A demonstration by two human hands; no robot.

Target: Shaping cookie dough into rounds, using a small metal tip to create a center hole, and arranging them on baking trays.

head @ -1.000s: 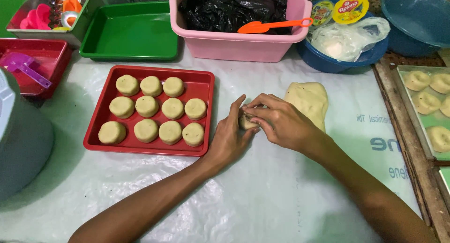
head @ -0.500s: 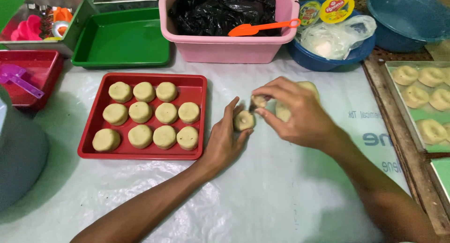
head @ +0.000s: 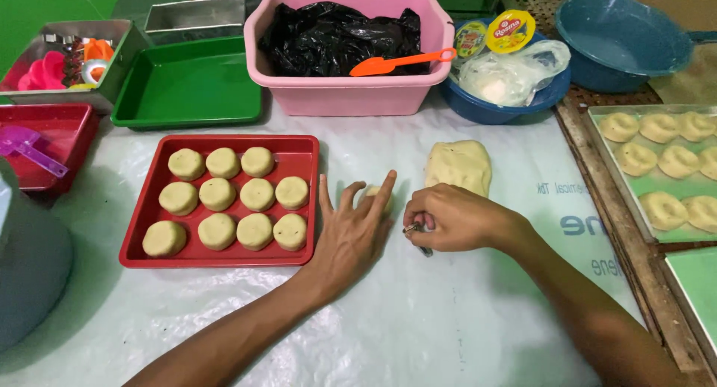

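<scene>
Head cam looks down on white plastic-covered table (head: 463,335). Biggest first: pink rectangular plastic tub (head: 351,96) w/ black bag and orange spatula at back, flat green tray (head: 187,88) to its left. Nearer, red rectangular plastic tray (head: 299,152) holds eleven round pale dough pucks (head: 218,194), last row one short. Slab of raw pale dough (head: 459,165) lies right of it, apart from both hands. Left hand (head: 351,234) flat on table, fingers spread, fingertips resting on small round dough piece (head: 371,195) just beside tray's right edge. Right hand (head: 452,221) curled shut, pinching small metal tool (head: 418,230) low to table; what kind, can't tell. Reads as shaping step, piece formed but not trayed. Next move prob. calls for steadying piece w/ left, bringing tool across gently, no squashing.
</scene>
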